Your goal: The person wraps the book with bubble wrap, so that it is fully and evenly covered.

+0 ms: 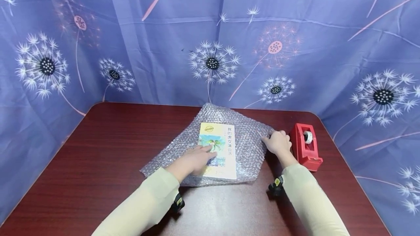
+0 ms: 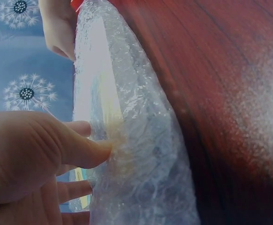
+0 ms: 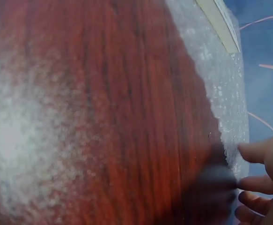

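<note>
A paperback book (image 1: 230, 163) with a yellow and white cover and a palm-tree picture lies on a sheet of clear bubble wrap (image 1: 249, 130). My left hand (image 1: 195, 158) rests on the book's left part with its fingers spread loosely; in the left wrist view its thumb reaches the book's near edge. At the right corner of the sheet, my right hand (image 1: 278, 142) pinches the bubble wrap's edge between thumb and curled fingers. The right wrist view has that thumb (image 3: 253, 152) over the edge, fingers below it.
Just right of my right hand stands a red tape dispenser (image 1: 307, 156) with a small roll of tape (image 1: 307, 137). Everything sits on a dark red wooden table (image 1: 98, 148). A blue dandelion-print curtain (image 1: 157, 57) hangs behind and at both sides.
</note>
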Motion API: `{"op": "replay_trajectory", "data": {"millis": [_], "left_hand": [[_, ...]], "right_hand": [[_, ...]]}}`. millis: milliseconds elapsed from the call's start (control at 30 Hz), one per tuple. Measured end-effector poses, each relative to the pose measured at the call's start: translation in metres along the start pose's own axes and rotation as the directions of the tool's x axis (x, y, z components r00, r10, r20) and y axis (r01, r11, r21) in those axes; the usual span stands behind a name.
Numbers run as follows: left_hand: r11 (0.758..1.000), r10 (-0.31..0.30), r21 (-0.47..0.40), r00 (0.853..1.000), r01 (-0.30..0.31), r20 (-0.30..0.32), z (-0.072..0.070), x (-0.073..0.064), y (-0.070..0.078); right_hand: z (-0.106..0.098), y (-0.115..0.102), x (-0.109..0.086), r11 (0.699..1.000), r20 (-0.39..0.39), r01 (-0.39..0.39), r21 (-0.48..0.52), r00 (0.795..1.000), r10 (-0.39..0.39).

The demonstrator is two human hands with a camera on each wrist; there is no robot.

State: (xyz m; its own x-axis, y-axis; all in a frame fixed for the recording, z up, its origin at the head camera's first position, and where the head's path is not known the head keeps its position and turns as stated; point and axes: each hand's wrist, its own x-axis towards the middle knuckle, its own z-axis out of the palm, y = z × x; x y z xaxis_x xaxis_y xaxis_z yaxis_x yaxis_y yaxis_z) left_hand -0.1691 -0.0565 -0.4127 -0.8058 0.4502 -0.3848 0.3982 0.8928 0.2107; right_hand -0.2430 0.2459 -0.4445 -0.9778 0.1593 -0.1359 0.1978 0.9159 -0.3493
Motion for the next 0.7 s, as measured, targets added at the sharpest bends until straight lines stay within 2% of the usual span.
{"op": "replay_trajectory", "data": {"millis": [100,233,300,333,400,433,500,600,633,667,700], "left_hand": [[1.000,-0.010,-0.019,1.000,0.011,0.004,0.001,0.001,0.000],[1.000,-0.011,-0.023,1.000,0.011,0.001,0.003,0.003,0.001],[1.000,-0.001,-0.014,1.000,0.001,0.000,0.004,0.004,0.001],[1.000,0.003,-0.016,1.000,-0.003,-0.002,0.005,0.004,0.001],[1.000,0.007,-0.013,1.000,-0.007,-0.003,0.005,0.004,0.001],[1.000,0.005,-0.012,1.000,-0.005,-0.003,0.006,0.004,0.000],[1.000,-0.002,-0.015,1.000,0.002,-0.005,0.005,0.004,0.000],[1.000,-0.007,-0.025,1.000,0.006,-0.011,0.004,0.002,-0.001],[1.000,-0.006,-0.030,1.000,0.005,-0.013,0.003,0.002,-0.001],[0.999,-0.005,-0.033,1.000,0.004,-0.014,0.003,0.001,-0.001],[0.999,-0.004,-0.039,1.000,0.003,-0.015,0.002,0.001,-0.001]], "right_hand": [[0.002,-0.002,-0.001,0.999,-0.039,0.009,0.038,0.999,-0.007],[0.006,-0.008,-0.001,0.986,-0.101,0.029,0.162,0.995,-0.012],[0.010,-0.012,-0.002,0.955,-0.114,0.016,0.295,0.993,0.018],[0.011,-0.014,-0.002,0.921,-0.114,0.011,0.390,0.993,0.037],[0.012,-0.018,-0.002,0.814,-0.103,-0.016,0.580,0.990,0.092],[0.012,-0.021,-0.002,0.743,-0.089,-0.028,0.668,0.989,0.117],[0.010,-0.026,-0.002,0.579,-0.054,-0.044,0.814,0.987,0.150],[0.004,-0.032,-0.003,0.371,-0.004,-0.059,0.927,0.986,0.166],[0.002,-0.035,-0.004,0.315,0.015,-0.064,0.947,0.988,0.156],[0.000,-0.037,-0.005,0.277,0.031,-0.068,0.958,0.990,0.136],[-0.002,-0.039,-0.007,0.258,0.044,-0.070,0.963,0.994,0.104]]}}
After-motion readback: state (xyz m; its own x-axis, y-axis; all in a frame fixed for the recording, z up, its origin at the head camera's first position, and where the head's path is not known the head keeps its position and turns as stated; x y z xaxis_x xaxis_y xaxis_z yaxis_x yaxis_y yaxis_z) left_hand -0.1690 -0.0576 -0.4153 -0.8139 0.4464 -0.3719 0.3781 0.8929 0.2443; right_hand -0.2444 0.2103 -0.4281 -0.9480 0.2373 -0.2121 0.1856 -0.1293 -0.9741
